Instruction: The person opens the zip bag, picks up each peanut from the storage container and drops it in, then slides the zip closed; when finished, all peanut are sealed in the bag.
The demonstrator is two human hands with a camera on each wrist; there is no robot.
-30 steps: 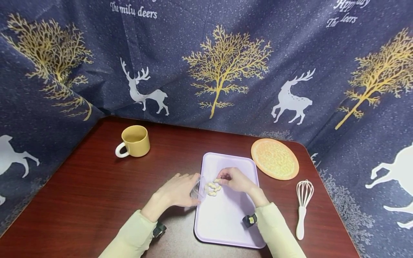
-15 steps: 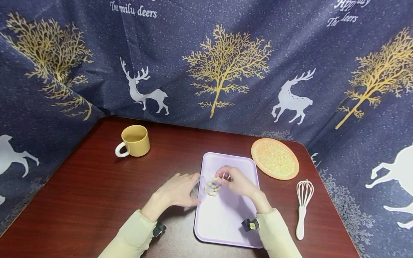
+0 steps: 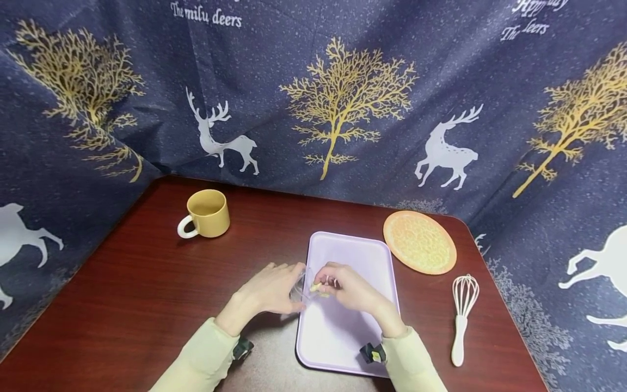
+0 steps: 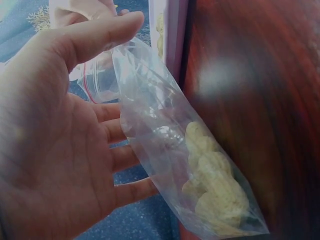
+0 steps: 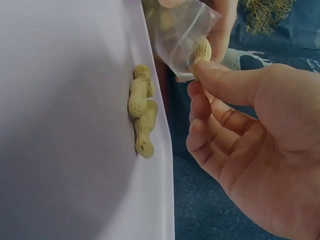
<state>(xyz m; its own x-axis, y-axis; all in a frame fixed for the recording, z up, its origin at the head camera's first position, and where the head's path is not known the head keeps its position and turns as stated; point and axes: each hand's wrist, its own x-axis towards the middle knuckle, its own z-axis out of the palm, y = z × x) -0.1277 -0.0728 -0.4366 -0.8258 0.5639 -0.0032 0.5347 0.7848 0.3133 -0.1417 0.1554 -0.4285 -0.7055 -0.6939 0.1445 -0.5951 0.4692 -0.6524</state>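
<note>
My left hand (image 3: 274, 288) holds a clear zip bag (image 4: 155, 115) by its mouth, at the left edge of a lilac tray (image 3: 333, 343). Several peanuts (image 4: 222, 192) lie at the bottom of the bag in the left wrist view. Over the tray, my right hand (image 3: 350, 288) pinches a peanut (image 5: 203, 50) between thumb and fingertips, right at the bag's mouth. More peanuts (image 5: 139, 102) rest on the tray along its rim in the right wrist view; the right hand partly hides them in the head view.
A yellow mug (image 3: 209, 215) with a white handle stands at the table's back left. Right of the tray lie a round orange pizza-patterned mat (image 3: 419, 242) and a white whisk (image 3: 460, 321). A dark blue printed cloth (image 3: 274, 109) hangs behind the table (image 3: 147, 294).
My right hand has lifted a peanut from the tray and brought it left and toward me, to the bag's mouth. The left hand stays in place with the bag.
</note>
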